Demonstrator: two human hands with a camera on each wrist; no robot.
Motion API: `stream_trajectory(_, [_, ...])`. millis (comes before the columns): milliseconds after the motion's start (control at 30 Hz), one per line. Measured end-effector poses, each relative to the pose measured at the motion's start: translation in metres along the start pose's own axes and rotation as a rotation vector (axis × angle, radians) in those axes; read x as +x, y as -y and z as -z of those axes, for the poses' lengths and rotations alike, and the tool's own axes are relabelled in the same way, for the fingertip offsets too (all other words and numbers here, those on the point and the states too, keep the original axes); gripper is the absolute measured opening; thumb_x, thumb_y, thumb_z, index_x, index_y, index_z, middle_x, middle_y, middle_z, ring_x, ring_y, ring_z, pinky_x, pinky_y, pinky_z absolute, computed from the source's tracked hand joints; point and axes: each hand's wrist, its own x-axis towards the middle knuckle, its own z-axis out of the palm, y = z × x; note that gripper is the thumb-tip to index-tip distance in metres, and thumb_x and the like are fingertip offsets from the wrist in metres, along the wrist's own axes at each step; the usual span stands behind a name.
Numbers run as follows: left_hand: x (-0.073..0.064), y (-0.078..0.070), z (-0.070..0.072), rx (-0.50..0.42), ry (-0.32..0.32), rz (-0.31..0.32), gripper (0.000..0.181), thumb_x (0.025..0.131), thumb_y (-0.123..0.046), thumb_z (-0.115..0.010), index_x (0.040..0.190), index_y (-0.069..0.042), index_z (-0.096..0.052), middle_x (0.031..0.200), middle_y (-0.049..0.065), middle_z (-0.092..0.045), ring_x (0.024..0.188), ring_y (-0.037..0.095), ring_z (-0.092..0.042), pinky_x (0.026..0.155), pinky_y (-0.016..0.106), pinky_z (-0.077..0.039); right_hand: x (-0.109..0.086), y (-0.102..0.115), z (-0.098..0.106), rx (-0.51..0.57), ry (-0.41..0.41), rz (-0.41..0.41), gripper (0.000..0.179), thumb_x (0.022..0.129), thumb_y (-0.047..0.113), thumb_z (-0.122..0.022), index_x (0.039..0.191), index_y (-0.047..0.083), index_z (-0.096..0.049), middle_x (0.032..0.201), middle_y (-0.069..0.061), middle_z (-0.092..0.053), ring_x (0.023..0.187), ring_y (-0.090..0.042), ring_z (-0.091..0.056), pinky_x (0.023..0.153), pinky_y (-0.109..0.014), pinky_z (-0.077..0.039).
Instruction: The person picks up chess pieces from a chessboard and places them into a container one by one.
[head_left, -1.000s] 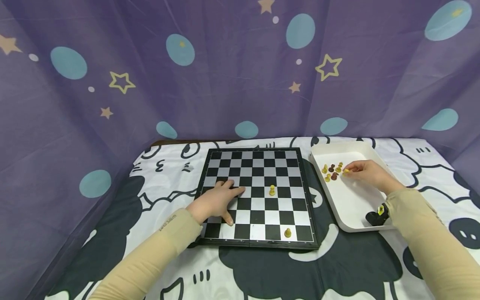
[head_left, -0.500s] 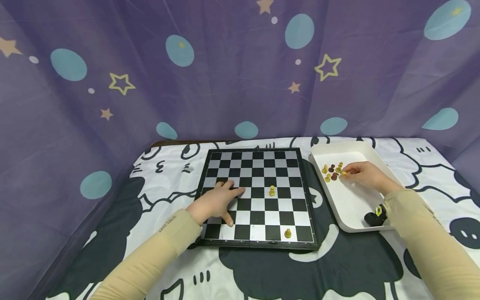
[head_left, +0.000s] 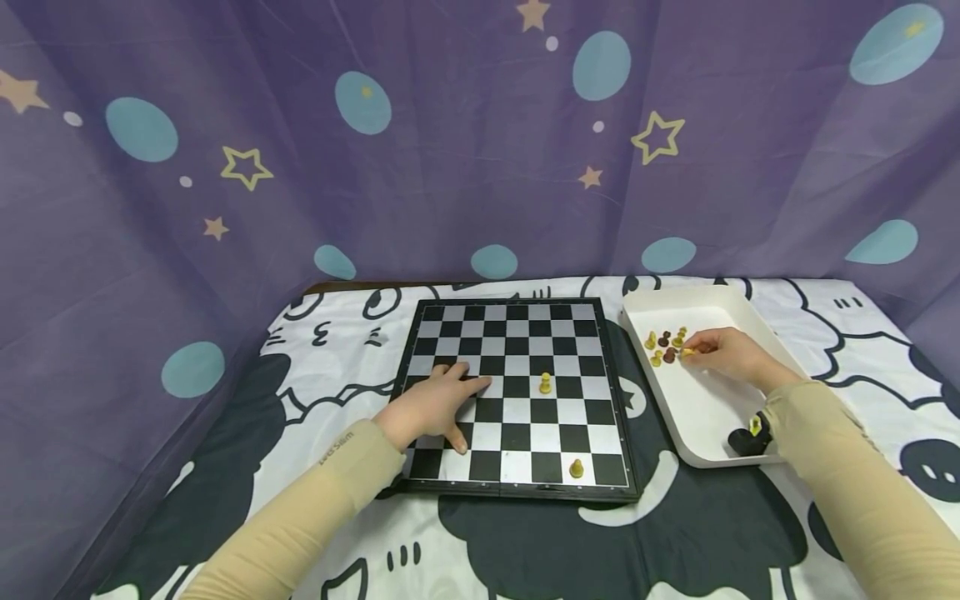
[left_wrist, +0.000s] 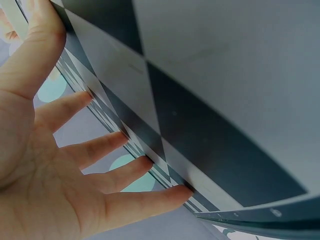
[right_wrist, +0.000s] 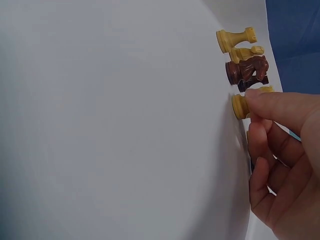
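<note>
My left hand (head_left: 431, 406) rests fingers spread on the left part of a black-and-white chessboard (head_left: 515, 435); in the left wrist view its fingertips (left_wrist: 182, 192) meet the squares. On the board stand a yellow chess piece (head_left: 545, 383) near the middle and another yellow piece (head_left: 576, 469) in the nearest row. Over the white tray (head_left: 708, 454) at the right, my right hand (head_left: 731, 357) pinches a yellow chess piece (right_wrist: 240, 106) between thumb and fingers, which partly hide it. Right beside it are a brown knight (right_wrist: 246, 70) and a yellow rook (right_wrist: 236, 39).
Several yellow and brown pieces, among them a yellow one (head_left: 650, 341), stand at the tray's left side. A black object with a yellow patch (head_left: 746, 440) shows under the right wrist. A patterned cloth (head_left: 555, 550) covers the table; a purple curtain (head_left: 450, 142) hangs behind.
My right hand has shifted slightly down and left in the tray with the yellow piece at its fingertips. The left hand and the pieces on the board have stayed put.
</note>
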Motion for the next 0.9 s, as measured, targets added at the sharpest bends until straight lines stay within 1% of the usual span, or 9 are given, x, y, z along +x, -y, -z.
stream_trajectory(367, [0.000,0.000,0.000,-0.001,-0.002,-0.005,0.102,0.058,-0.031,-0.089,0.146,-0.021,-0.039,0.152,0.018,-0.028,0.137,0.041,-0.027,0.103,0.052,-0.040,-0.003,0.004,0.004,-0.012,-0.011,0.023,0.027,0.084,0.014,-0.069,0.101,-0.006,-0.066,0.080,-0.001,-0.065,0.069,-0.002,-0.048,0.064,-0.019,-0.040])
stream_trajectory(567, [0.000,0.000,0.000,-0.001,-0.003,-0.001,0.102,0.057,-0.030,-0.089,0.146,-0.021,-0.040,0.152,0.017,-0.027,0.137,0.040,-0.027,0.103,0.052,-0.040,-0.003,0.005,0.009,-0.023,0.001,0.022,0.026,0.084,0.011,-0.066,0.103,-0.007,-0.065,0.080,-0.001,-0.064,0.070,-0.002,-0.049,0.065,-0.020,-0.040])
stream_trajectory(767, [0.000,0.001,0.001,0.001,0.002,-0.004,0.102,0.058,-0.031,-0.089,0.146,-0.021,-0.039,0.152,0.017,-0.028,0.137,0.040,-0.026,0.103,0.052,-0.040,-0.006,0.009,0.016,-0.058,-0.010,0.033,0.023,0.085,0.011,-0.066,0.102,-0.005,-0.066,0.080,-0.003,-0.063,0.070,-0.005,-0.049,0.063,-0.021,-0.040])
stream_trajectory(900, [0.000,0.001,0.000,0.005,0.000,-0.007,0.102,0.057,-0.031,-0.089,0.146,-0.021,-0.039,0.151,0.017,-0.029,0.136,0.041,-0.027,0.103,0.052,-0.040,-0.008,0.013,0.022,-0.075,-0.009,0.037,0.022,0.086,0.011,-0.065,0.101,-0.005,-0.066,0.079,-0.002,-0.063,0.070,-0.006,-0.049,0.062,-0.023,-0.040])
